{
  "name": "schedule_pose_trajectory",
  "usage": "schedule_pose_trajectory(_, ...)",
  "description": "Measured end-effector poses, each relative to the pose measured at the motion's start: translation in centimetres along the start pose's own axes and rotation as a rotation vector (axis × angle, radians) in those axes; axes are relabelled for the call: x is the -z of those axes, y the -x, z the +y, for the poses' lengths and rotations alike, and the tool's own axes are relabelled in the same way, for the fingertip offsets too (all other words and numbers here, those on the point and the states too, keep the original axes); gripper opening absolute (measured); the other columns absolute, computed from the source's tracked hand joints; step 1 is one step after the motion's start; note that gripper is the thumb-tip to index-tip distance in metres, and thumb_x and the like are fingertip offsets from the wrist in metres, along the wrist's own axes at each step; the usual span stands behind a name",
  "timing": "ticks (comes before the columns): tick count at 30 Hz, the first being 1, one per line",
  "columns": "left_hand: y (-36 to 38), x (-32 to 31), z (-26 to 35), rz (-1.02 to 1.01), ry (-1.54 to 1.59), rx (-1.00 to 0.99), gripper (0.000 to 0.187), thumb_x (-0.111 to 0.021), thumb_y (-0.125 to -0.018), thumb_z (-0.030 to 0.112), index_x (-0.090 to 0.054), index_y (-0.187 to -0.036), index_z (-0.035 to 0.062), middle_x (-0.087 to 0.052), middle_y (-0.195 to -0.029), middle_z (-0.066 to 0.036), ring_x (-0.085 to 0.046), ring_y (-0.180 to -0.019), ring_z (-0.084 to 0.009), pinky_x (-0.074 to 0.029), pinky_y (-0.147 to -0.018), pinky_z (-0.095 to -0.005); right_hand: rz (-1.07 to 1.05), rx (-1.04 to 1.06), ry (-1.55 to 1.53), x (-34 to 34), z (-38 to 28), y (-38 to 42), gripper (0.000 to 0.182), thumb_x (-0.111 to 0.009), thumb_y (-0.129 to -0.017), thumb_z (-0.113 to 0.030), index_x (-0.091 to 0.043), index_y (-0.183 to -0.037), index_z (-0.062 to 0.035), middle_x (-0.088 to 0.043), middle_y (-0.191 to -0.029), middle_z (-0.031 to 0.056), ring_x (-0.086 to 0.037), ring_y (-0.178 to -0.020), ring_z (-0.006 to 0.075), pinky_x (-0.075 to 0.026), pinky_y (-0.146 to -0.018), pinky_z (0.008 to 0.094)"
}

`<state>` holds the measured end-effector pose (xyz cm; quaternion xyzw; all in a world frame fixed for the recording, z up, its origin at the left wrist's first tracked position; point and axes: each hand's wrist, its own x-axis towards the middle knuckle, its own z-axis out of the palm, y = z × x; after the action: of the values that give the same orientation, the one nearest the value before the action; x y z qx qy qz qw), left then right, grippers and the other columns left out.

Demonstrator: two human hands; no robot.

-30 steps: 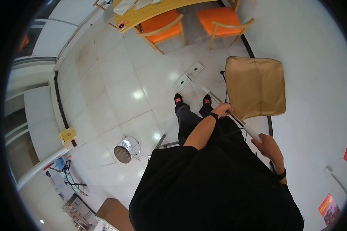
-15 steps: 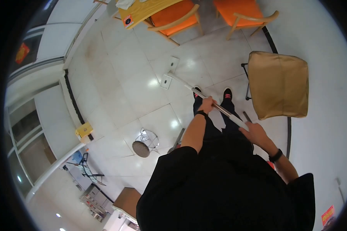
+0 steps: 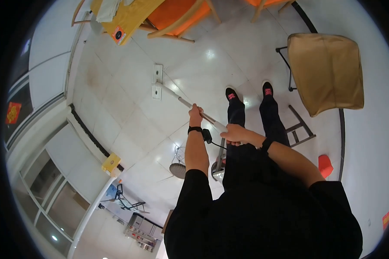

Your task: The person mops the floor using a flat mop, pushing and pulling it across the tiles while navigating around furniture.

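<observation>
A long-handled mop [image 3: 170,93] with a white and metallic pole slants across the middle of the view. Its flat white head [image 3: 156,92], which shows dark oval openings in two sections, rests on the tiled floor left of my feet. My left hand [image 3: 195,114] wraps around the pole partway down. Closer to my body, my right hand [image 3: 237,134] is closed around the white upper end of the pole. A small black device with a cord hangs at my left wrist.
Orange chairs [image 3: 183,19] and a wooden table [image 3: 138,15] stand at the top. To the right is a brown-covered folded item [image 3: 326,73] by the wall. A round stool [image 3: 177,170], a grey metal frame [image 3: 300,125], a red object [image 3: 325,165] and a yellow box [image 3: 111,162] are around me.
Both hands and the mop have swung left, away from my feet, and the mop head has slid left across the floor. My view has shifted too, with the feet now farther right.
</observation>
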<state>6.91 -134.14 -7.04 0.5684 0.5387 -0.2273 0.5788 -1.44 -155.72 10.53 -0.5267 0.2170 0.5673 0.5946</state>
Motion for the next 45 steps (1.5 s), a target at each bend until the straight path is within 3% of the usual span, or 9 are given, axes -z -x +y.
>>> schedule_pose_trajectory(28,20.8,-19.8,-13.7,-0.644,0.006,0.274,0.013,-0.040,-0.079,0.007,-0.045,-0.080,-0.0043,-0.050,-0.071,-0.016,-0.052,-0.060,-0.0268,-0.046,-0.053,-0.0364,0.372,0.141,-0.075,9.7,5.9,34.8,0.069,-0.058,-0.072,-0.047,-0.032,-0.122,-0.0073,-0.051,-0.077,0.0047,-0.042,-0.057,0.0085,-0.033,-0.043,0.0200)
schedule_pose_trajectory(30,21.7,-17.5,-13.2,-1.038,-1.242,-1.182,0.013,-0.042,-0.081,0.010,-0.044,-0.085,-0.0020,-0.048,-0.075,-0.013,-0.052,-0.070,-0.0258,-0.046,-0.061,-0.0368,0.344,0.155,0.052,9.1,6.6,36.6,0.069,-0.060,-0.072,-0.046,-0.033,-0.121,-0.0065,-0.050,-0.074,0.0044,-0.042,-0.055,0.0085,-0.033,-0.043,0.0204)
schedule_pose_trajectory(31,22.8,-18.3,-13.5,-1.019,-1.226,-1.205,0.013,-0.042,-0.081,0.010,-0.044,-0.085,-0.0020,-0.048,-0.075,-0.013,-0.052,-0.070,-0.0258,-0.046,-0.061,-0.0368,0.308,0.149,0.151,9.0,6.7,37.3,0.069,-0.061,-0.071,-0.045,-0.034,-0.120,-0.0058,-0.049,-0.072,0.0041,-0.042,-0.053,0.0085,-0.034,-0.043,0.0208)
schedule_pose_trajectory(33,26.8,-20.5,-13.7,-0.707,-0.237,0.251,0.014,-0.043,-0.082,0.013,-0.044,-0.084,-0.0003,-0.049,-0.076,-0.011,-0.052,-0.070,-0.0243,-0.046,-0.061,-0.0362,0.311,0.127,0.206,8.7,6.2,39.3,0.068,-0.061,-0.070,-0.045,-0.035,-0.119,-0.0055,-0.048,-0.069,0.0034,-0.042,-0.051,0.0084,-0.034,-0.042,0.0211)
schedule_pose_trajectory(38,26.2,-20.9,-15.4,-0.741,-0.062,0.200,0.013,-0.045,-0.079,0.008,-0.045,-0.086,-0.0023,-0.051,-0.071,-0.013,-0.054,-0.063,-0.0253,-0.049,-0.058,-0.0376,0.344,0.175,0.384,9.4,6.3,40.1,0.048,-0.060,-0.073,-0.032,-0.046,-0.109,-0.0040,-0.049,-0.062,0.0021,-0.046,-0.050,0.0089,-0.037,-0.043,0.0233)
schedule_pose_trajectory(40,25.3,-18.9,-14.6,-0.978,-1.046,-1.385,0.015,-0.056,-0.074,0.010,-0.048,-0.080,-0.0015,-0.054,-0.069,-0.011,-0.056,-0.065,-0.0226,-0.049,-0.062,-0.0316,0.320,0.191,0.439,9.0,6.1,39.3,0.046,-0.059,-0.073,-0.029,-0.047,-0.109,-0.0037,-0.050,-0.063,0.0026,-0.047,-0.050,0.0092,-0.038,-0.043,0.0233)
schedule_pose_trajectory(41,25.6,-17.9,-13.5,-0.983,-1.034,-1.397,0.015,-0.056,-0.074,0.010,-0.048,-0.080,-0.0015,-0.054,-0.069,-0.011,-0.056,-0.065,-0.0226,-0.049,-0.062,-0.0316,0.297,0.204,0.475,8.7,5.8,38.9,0.043,-0.058,-0.074,-0.026,-0.047,-0.109,-0.0034,-0.051,-0.064,0.0030,-0.047,-0.050,0.0096,-0.038,-0.044,0.0233)
schedule_pose_trajectory(44,25.5,-15.9,-11.6,-0.940,-0.922,-1.248,0.018,-0.063,-0.070,0.013,-0.051,-0.074,-0.0002,-0.058,-0.071,-0.011,-0.058,-0.064,-0.0242,-0.047,-0.058,-0.0309,0.267,0.185,0.514,6.9,3.7,38.2,0.044,-0.058,-0.074,-0.023,-0.046,-0.111,-0.0028,-0.051,-0.064,0.0035,-0.048,-0.051,0.0099,-0.039,-0.044,0.0233)
schedule_pose_trajectory(45,25.2,-16.7,-11.4,-0.945,-0.405,-0.496,0.018,-0.062,-0.070,0.013,-0.051,-0.075,-0.0002,-0.058,-0.071,-0.010,-0.058,-0.064,-0.0242,-0.047,-0.058,-0.0308,0.273,0.223,0.452,7.1,3.9,37.3,0.047,-0.059,-0.074,-0.022,-0.044,-0.114,-0.0030,-0.051,-0.063,0.0037,-0.047,-0.050,0.0101,-0.038,-0.043,0.0232)
